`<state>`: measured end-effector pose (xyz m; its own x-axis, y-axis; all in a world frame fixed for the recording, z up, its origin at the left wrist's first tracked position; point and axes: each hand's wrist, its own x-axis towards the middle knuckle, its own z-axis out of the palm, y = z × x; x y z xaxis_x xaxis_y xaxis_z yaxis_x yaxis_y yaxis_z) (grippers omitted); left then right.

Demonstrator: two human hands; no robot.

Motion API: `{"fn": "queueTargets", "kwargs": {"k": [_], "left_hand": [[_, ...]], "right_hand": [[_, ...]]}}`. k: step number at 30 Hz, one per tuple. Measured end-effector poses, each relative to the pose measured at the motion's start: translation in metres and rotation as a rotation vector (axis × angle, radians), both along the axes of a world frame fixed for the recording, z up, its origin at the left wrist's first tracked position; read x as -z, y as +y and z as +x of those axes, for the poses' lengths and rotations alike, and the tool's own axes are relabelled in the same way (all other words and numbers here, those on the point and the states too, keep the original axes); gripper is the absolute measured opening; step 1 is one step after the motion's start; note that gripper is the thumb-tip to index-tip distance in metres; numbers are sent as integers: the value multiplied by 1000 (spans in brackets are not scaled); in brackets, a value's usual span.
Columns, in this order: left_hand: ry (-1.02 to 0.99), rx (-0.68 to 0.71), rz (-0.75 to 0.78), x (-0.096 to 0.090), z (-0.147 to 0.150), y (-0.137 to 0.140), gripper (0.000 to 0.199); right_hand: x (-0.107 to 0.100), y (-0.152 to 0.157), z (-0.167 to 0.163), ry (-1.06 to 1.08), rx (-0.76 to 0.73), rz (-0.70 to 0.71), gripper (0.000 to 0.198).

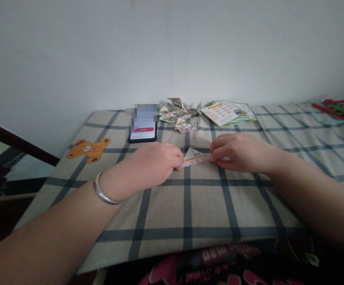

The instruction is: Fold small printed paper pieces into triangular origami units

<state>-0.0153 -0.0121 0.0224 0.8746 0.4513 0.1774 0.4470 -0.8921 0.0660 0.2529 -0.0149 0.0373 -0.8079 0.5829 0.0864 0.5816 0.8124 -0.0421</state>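
Note:
A small folded piece of printed paper (196, 159) lies low over the checked tablecloth, its triangular peak pointing away from me. My left hand (163, 162), with a silver bangle on the wrist, pinches the paper's left end. At the opposite end, my right hand (231, 152) grips it between thumb and fingers. Both sets of fingers are closed, and their tips partly cover the paper's two ends. Just beyond the hands sits a cluster of folded paper pieces (180, 113) made of similar printed paper.
A phone (144, 126) with a lit screen lies behind my left hand. Flat printed sheets (222, 113) are stacked near the wall. Red and green strips (337, 110) lie at the far right. A bear picture (89, 150) is on the checked tablecloth (166, 209) at left.

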Motion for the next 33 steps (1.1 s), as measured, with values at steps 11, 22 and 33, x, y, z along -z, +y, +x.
{"fn": "queueTargets", "kwargs": {"k": [11,22,33], "left_hand": [[-38,-9,-80,0,0,3,32],[45,-68,-26,-1,3,0,27],[69,-93,79,2,6,-5,19]], "right_hand": [[3,4,5,9,-7,-37,16],[2,5,6,1,-32,-70,15],[16,8,-9,61,206,74,15]]}}
